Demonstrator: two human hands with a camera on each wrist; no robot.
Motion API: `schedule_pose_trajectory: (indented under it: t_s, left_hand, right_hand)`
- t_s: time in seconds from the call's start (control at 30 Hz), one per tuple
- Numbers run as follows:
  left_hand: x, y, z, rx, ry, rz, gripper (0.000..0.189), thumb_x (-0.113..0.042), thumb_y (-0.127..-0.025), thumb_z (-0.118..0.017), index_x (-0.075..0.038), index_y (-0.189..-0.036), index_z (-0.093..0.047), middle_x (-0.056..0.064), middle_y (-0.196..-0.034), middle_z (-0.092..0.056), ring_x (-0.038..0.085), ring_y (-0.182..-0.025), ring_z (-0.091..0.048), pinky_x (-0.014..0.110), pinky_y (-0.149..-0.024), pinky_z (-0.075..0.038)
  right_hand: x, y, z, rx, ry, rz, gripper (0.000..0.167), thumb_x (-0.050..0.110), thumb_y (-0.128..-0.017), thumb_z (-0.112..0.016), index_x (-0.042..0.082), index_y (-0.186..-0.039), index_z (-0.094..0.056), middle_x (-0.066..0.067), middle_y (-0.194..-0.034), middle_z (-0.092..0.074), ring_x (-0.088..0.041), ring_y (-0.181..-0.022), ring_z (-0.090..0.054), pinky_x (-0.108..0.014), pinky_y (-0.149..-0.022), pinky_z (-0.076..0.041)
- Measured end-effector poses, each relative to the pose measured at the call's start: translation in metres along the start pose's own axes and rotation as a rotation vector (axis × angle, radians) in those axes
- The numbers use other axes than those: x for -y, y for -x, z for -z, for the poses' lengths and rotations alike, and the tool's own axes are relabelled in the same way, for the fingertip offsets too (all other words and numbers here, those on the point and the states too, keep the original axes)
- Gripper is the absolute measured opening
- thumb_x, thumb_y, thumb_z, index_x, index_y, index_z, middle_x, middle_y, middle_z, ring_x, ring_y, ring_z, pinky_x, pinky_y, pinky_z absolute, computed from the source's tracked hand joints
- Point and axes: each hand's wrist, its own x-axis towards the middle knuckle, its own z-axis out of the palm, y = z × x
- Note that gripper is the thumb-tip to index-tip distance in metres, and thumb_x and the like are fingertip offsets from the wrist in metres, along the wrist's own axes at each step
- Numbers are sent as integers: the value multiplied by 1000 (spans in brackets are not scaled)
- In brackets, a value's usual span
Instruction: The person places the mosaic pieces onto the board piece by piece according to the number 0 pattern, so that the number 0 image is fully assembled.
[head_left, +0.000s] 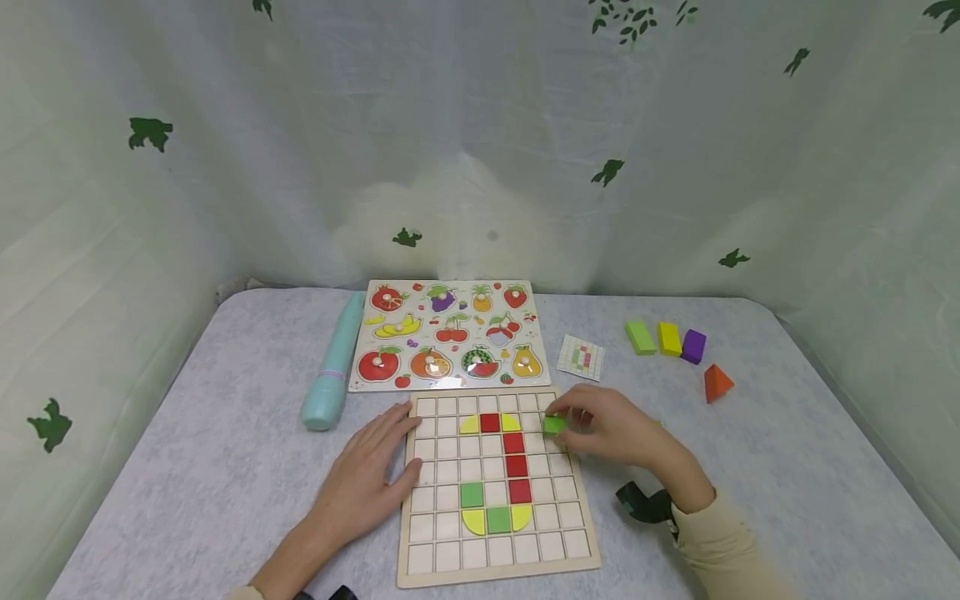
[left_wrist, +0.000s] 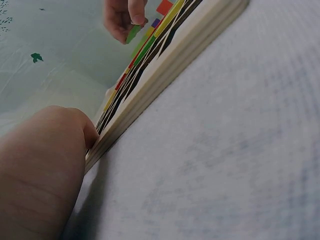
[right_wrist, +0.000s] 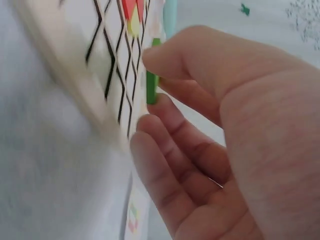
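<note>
A wooden grid board (head_left: 446, 557) lies on the table with red, yellow and green pieces set in its squares, forming a curved figure. My right hand (head_left: 611, 425) pinches a small green square tile (head_left: 554, 425) between thumb and fingers over the board's upper right side. In the right wrist view that green tile (right_wrist: 151, 80) is seen edge-on, close over the grid. At the board's left edge rests my left hand (head_left: 367, 471), its fingers extended and the thumb on the rim. The left wrist view shows the left thumb (left_wrist: 60, 145) against the board's side.
Behind the board lies a fruit puzzle (head_left: 420, 379). A teal pouch-like case (head_left: 330, 379) stands to its left, and a small pattern card (head_left: 581, 357) to its right. Farther right are a green block (head_left: 641, 337), a yellow block (head_left: 669, 338), a purple block (head_left: 693, 347) and an orange triangular block (head_left: 717, 383).
</note>
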Motion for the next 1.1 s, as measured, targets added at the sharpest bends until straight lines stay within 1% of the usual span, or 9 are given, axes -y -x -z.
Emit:
schedule_pose_trajectory:
  t_s: [0.07, 0.2, 0.33, 0.47, 0.57, 0.7, 0.9, 0.97, 1.1]
  left_hand:
    - [0, 0, 0, -3, -3, -2, 54, -25, -93, -72, -9, -144, -57, 9, -160, -46, 30, -149, -41, 55, -120, -37]
    - [-1, 0, 1, 3, -5, 6, 55, -26, -94, -72, -10, -144, -57, 8, -161, -45, 30, -149, -41, 55, -120, -36]
    - [-1, 0, 1, 10, -5, 12, 55, -26, -94, -71, -10, -144, -57, 8, -161, -44, 30, -150, -40, 54, -121, -36]
    - [-1, 0, 1, 15, -9, 13, 55, -27, -94, -71, -10, -144, -57, 8, -161, -44, 30, -149, -41, 54, -121, -36]
    - [0, 0, 0, 4, -13, 1, 54, -26, -94, -71, -11, -144, -58, 9, -160, -46, 31, -148, -42, 55, -120, -37]
    - [0, -1, 1, -10, -19, -16, 53, -25, -93, -72, -11, -143, -59, 9, -160, -46, 32, -147, -43, 56, -118, -38]
    - [-1, 0, 1, -4, -24, -7, 53, -26, -94, -72, -12, -144, -59, 9, -160, -46, 32, -148, -43, 56, -119, -38]
    - [-1, 0, 1, -5, -23, -6, 53, -25, -94, -72, -12, -143, -59, 9, -160, -46, 32, -148, -43, 56, -119, -38]
    - [-2, 0, 1, 1, -15, -4, 54, -25, -94, -72, -12, -144, -59, 9, -160, -46, 31, -148, -42, 56, -119, -37]
  right_hand:
    - [6, -2, -4, -7, -3, 20, 28, 18, -90, -79, 17, -117, -74, 9, -95, -65, -12, -84, -57, -23, -72, -52]
    - [17, -7, -11, -11, -21, 33, 27, 18, -91, -79, 19, -117, -74, 9, -96, -64, -14, -83, -58, -22, -68, -50]
    - [29, -13, -17, -7, -36, 44, 27, 18, -91, -78, 19, -118, -75, 10, -101, -66, -16, -84, -59, -21, -67, -51]
    - [40, -18, -24, -11, -7, 83, 26, 18, -92, -78, 18, -117, -75, 10, -106, -69, -14, -88, -60, -23, -74, -54]
    - [47, -20, -31, -3, 18, 107, 25, 21, -92, -79, 18, -117, -76, 10, -109, -70, -11, -91, -61, -22, -77, -55]
    - [58, -24, -40, 40, 28, 107, 25, 26, -93, -79, 20, -117, -76, 11, -109, -69, -9, -94, -61, -21, -81, -55]
    - [70, -29, -52, 80, 45, 140, 21, 30, -94, -77, 25, -115, -78, 15, -111, -71, -5, -102, -60, -23, -91, -54]
    - [72, -30, -54, 88, 60, 161, 19, 31, -94, -77, 26, -112, -79, 15, -110, -71, -4, -102, -60, -22, -92, -53]
    - [72, -30, -58, 93, 85, 201, 17, 32, -94, -77, 24, -109, -81, 14, -106, -72, -3, -97, -59, -19, -87, -52]
